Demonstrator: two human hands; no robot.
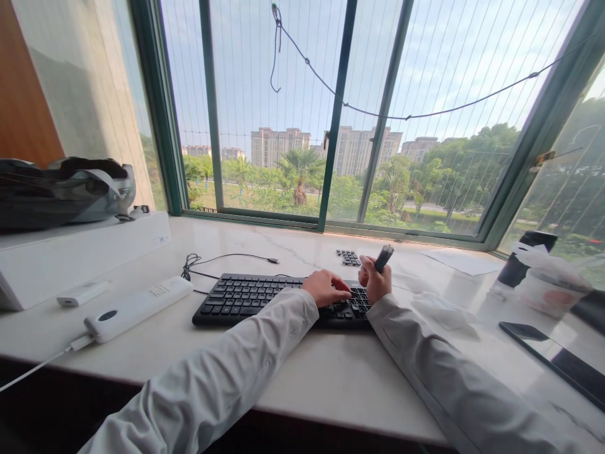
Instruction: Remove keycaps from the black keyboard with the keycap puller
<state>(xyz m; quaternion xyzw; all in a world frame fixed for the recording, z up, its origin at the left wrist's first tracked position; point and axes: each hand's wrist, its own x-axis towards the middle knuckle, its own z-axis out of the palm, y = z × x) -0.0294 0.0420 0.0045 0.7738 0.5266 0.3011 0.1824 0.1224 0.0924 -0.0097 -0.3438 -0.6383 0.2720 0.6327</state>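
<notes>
A black keyboard (258,296) lies on the white marble-patterned counter. Its number-pad end shows bare key sockets where keycaps are off. My left hand (326,288) rests over this right part, thumb and forefinger drawn together low at the keys; anything between them is too small to make out. Upright beside it, my right hand (377,282) is closed round a short dark tool (384,257), whose thick end sticks up out of the fist. Its lower end is hidden by the hand. Behind the keyboard sits a group of loose black keycaps (348,257).
A coiled black cable (191,263) lies behind the keyboard. To the left are a white power strip (142,308), a small white device (82,294) and a white box (85,252) with a dark bag on top. Rightward are crumpled clear plastic (444,310), a phone (558,356) and a plastic-wrapped tub (551,290).
</notes>
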